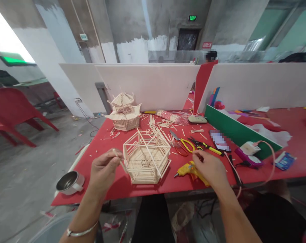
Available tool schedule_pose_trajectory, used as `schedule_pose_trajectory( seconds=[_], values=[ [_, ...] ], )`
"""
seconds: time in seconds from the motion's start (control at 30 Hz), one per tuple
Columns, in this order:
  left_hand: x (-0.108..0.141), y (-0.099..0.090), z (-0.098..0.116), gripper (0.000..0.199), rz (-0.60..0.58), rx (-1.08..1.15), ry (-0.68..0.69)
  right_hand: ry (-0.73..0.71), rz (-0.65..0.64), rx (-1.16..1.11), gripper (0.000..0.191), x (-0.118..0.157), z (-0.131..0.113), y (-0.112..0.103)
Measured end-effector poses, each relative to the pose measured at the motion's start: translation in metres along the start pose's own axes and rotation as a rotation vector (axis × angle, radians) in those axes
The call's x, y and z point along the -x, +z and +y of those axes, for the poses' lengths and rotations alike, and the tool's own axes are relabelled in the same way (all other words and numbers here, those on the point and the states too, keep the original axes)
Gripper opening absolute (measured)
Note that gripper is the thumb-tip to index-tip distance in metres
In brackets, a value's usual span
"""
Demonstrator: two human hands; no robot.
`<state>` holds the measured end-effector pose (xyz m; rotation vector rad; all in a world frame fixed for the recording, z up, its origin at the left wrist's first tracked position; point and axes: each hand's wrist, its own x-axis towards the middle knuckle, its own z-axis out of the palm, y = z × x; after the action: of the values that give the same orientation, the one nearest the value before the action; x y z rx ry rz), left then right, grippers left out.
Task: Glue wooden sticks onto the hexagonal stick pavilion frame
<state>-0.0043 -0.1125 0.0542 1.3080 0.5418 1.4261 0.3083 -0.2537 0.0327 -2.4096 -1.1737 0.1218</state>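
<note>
Left hand pinches stick left of frame; right hand, right of frame, half-curled (hold unclear). Steady, light pinch should work best.

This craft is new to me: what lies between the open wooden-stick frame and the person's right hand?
In the head view, a yellow glue gun lies there on the red tabletop, its nozzle toward the wooden-stick frame.

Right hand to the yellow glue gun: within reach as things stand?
Probably yes: the right hand is right beside the yellow glue gun, with nothing visible between them. Whether that hand already pinches something small is unclear.
</note>
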Motion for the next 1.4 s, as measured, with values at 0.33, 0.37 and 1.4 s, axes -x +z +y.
schedule_pose_trajectory(
  seconds=[0.33,0.37,1.4],
  values=[
    [0.0,0.016,0.003,0.017,-0.039,-0.09,-0.056,-0.045,-0.399,0.113,0.047,-0.001,0.061,0.04],
    [0.001,0.015,0.003,0.016,-0.05,-0.099,-0.054,-0.041,-0.411,0.123,0.046,-0.001,0.063,0.041],
    [0.003,-0.007,-0.003,0.01,-0.075,-0.144,0.021,-0.628,-0.066,-0.023,0.036,0.02,-0.132,-0.021]
  ],
)
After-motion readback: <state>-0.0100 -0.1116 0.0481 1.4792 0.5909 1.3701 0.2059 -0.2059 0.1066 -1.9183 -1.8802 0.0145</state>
